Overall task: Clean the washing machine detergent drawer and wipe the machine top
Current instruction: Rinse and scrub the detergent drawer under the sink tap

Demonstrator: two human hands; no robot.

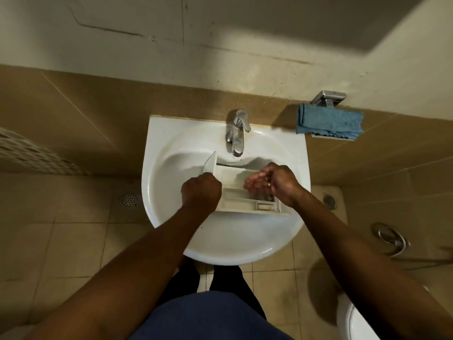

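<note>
Left hand (201, 190) grips drawer (236, 195) in sink (220, 241) — right hand (278, 184) cupped inside; tap (236, 133), blue cloth (329, 121) behind.

White detergent drawer (247, 190) tilted inside sink basin (171, 217).

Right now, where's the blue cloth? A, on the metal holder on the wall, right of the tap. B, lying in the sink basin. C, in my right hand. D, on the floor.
A: the blue cloth sits folded on the wall holder to the right of the tap, while the right hand, holding no cloth, reaches into the detergent drawer.
</note>
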